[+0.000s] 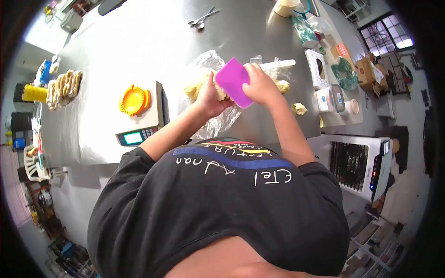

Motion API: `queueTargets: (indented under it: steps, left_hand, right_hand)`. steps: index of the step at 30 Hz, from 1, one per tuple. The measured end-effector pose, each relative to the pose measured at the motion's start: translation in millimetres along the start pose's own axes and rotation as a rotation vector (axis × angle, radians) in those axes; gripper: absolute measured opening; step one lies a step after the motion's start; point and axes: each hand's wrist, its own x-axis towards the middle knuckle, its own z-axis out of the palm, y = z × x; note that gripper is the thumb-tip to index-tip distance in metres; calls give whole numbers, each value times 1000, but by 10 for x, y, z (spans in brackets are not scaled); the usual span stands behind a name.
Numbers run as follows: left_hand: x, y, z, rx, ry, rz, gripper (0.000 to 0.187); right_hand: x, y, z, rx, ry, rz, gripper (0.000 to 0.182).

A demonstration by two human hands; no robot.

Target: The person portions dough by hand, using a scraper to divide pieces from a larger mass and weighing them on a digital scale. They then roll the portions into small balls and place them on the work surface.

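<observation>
My right hand grips a purple dough scraper, held tilted above the table. Close beside its lower edge, my left hand is curled round a piece of pale yellow dough; the scraper hides part of its fingers. More dough shows to the left of that hand, over a crumpled sheet of clear plastic. A dough lump lies just right of my right hand, near a white rolling pin. Another small dough piece sits farther right on the metal.
On the steel table, a digital scale carries an orange dumpling press. Spoons lie at the far side. Wrapped rolls are at the left, boxes and containers at the right. An air cooler stands near my right elbow.
</observation>
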Motion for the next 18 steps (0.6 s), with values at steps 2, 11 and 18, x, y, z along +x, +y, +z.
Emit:
queueTargets:
  steps: [2, 11, 18]
  left_hand:
    - [-10, 47, -159, -33, 54, 1, 49]
    - [-803, 781, -893, 184, 295, 536, 46]
    - [-1316, 1611, -1600, 1250, 990, 842, 66]
  right_hand:
    - [8, 46, 1, -8, 77, -86, 40]
    - [-124, 201, -63, 48, 180, -134, 39]
    - [-36, 263, 104, 121, 90, -152, 40]
